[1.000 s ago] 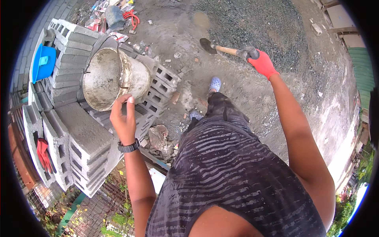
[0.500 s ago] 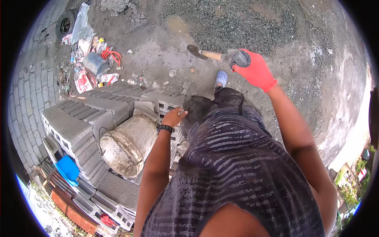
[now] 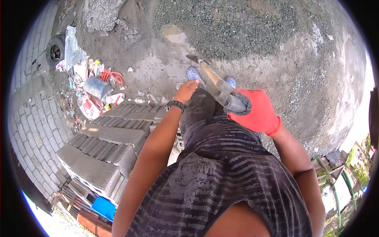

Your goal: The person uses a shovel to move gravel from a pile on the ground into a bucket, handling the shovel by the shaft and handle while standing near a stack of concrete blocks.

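Observation:
In my right hand (image 3: 256,112), which wears a red glove with a dark palm, is the grip end of a shovel (image 3: 212,75). Its wooden shaft slants forward and left, down to a small-looking dark blade (image 3: 192,58) near the wet ground. My left hand (image 3: 186,91) is bare, with a dark watch (image 3: 176,104) on the wrist. It hangs over my left leg, to the left of the shaft and apart from it. Most of its fingers are hidden behind the back of the hand. My feet are in light purple clogs (image 3: 231,82).
Grey hollow blocks (image 3: 92,168) are stacked at my left, with a blue plastic piece (image 3: 103,208) beside them. Beyond lie litter (image 3: 89,104), a red hose-like coil (image 3: 112,76) and a tyre (image 3: 55,50). A gravel pile (image 3: 241,29) spreads ahead, next to a puddle (image 3: 173,34).
My left hand has moved forward and right from beside the blocks. My right hand has come down closer to my body with the shovel. The bucket among the blocks has gone out of sight.

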Tool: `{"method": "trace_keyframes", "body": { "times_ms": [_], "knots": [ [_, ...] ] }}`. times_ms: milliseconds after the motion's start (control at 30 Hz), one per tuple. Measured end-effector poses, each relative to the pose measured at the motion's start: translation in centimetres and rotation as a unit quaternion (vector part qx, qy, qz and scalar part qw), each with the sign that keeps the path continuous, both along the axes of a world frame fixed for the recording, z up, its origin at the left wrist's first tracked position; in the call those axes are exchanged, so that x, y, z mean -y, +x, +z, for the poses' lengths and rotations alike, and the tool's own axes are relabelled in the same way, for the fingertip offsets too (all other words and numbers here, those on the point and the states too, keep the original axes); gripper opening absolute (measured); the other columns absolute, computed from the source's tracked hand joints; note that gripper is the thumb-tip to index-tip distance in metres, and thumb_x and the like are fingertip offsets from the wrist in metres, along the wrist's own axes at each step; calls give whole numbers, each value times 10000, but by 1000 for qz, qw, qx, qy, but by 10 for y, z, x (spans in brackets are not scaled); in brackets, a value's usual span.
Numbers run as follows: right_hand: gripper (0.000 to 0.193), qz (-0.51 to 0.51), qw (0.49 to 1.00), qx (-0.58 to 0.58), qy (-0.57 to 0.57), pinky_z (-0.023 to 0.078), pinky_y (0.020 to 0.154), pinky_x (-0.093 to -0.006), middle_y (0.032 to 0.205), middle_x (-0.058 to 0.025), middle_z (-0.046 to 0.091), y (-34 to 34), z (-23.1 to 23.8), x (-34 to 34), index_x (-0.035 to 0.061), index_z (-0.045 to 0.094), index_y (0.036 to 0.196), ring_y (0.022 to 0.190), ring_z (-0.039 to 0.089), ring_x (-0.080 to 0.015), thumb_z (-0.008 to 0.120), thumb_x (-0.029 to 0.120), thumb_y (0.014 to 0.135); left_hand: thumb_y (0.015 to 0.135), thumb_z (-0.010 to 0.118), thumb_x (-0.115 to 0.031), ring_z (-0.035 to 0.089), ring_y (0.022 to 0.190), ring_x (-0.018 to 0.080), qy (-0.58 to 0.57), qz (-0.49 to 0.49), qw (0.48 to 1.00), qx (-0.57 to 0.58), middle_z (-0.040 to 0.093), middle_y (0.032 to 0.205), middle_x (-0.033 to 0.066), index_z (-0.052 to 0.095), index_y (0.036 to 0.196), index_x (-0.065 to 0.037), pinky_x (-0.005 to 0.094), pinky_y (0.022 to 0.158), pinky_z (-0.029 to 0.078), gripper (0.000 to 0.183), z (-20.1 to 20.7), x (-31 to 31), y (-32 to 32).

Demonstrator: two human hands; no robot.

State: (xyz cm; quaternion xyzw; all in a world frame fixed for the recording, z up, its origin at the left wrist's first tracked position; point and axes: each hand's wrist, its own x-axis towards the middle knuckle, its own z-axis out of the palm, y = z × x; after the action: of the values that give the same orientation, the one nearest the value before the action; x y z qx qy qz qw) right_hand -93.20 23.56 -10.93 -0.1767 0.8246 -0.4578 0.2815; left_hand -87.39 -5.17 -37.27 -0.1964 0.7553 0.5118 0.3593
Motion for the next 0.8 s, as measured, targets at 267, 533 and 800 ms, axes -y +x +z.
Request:
{"method": "trace_keyframes", "body": {
  "times_ms": [267, 533, 800],
  "knots": [
    [376, -165, 974, 104, -112, 512, 665, -302, 767, -99, 670, 4, 15, 20, 9, 650, 968, 719, 680, -178, 817, 148, 661, 862, 553, -652, 620, 1050, 350, 147, 283, 925, 208, 546, 1243, 246, 350, 1424, -50, 545, 899, 502, 848, -26, 35, -89],
    [428, -403, 811, 338, -257, 457, 566, -273, 714, -71, 593, 31, -58, -62, -33, 589, 928, 571, 551, -146, 433, 354, 1017, 805, 631, -94, 517, 589, 179, 261, 553, 778, 148, 515, 631, 7, 477, 723, -115, 349, 645, 497, 176, -77, 7, -148],
    [232, -643, 677, 282, -220, 460, 543, -309, 735, -63, 555, 35, -135, -105, 28, 592, 990, 567, 534, -153, 467, 224, 998, 805, 632, -114, 515, 587, 182, 240, 553, 778, 177, 507, 679, 27, 488, 767, -83, 357, 610, 496, 152, -168, -59, -152]
  ]
}}
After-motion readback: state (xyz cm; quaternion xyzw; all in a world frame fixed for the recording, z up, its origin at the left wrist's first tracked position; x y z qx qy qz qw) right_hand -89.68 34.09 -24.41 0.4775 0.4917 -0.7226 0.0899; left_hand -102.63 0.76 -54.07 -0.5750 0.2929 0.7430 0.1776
